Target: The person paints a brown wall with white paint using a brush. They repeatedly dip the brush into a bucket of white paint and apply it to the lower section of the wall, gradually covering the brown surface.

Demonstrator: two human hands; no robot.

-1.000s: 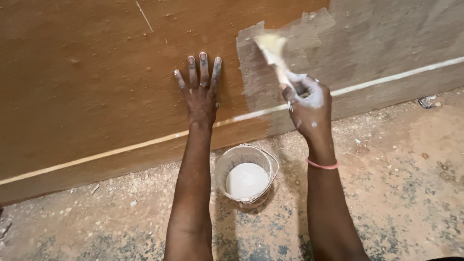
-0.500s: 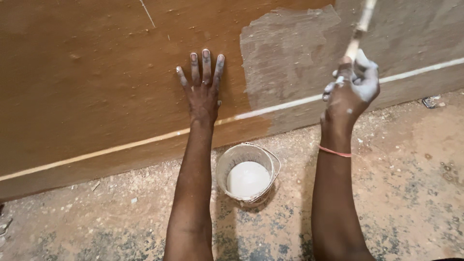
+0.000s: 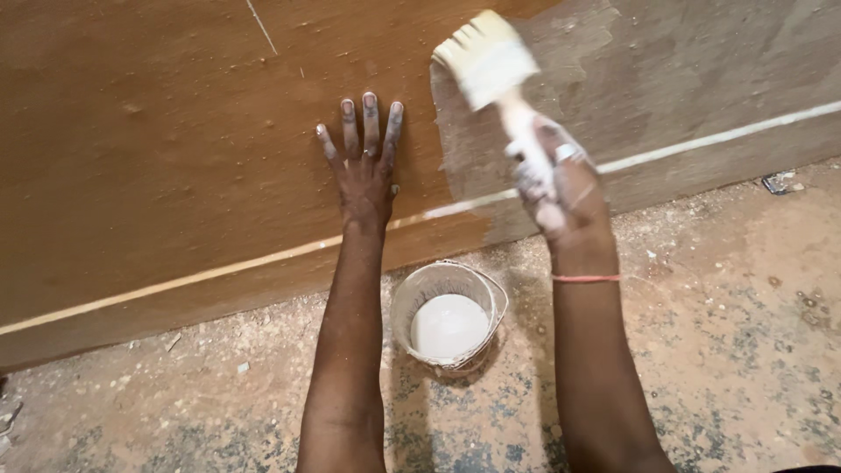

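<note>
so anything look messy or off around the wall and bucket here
Mostly the right hand: it is smeared with white paint while gripping the brush. The floor is speckled with dust and debris, and the bucket rim is paint-crusted. No spill shows.

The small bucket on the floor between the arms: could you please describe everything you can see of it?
The bucket is a small round pail, apparently plastic, its walls smeared with whitish paint. It stands upright and uncovered on the dusty floor, close to the foot of the brown wall, between the person's two forearms. It holds white paint well below the rim. A thin handle seems to lie folded along the rim. Neither hand touches it.
</note>
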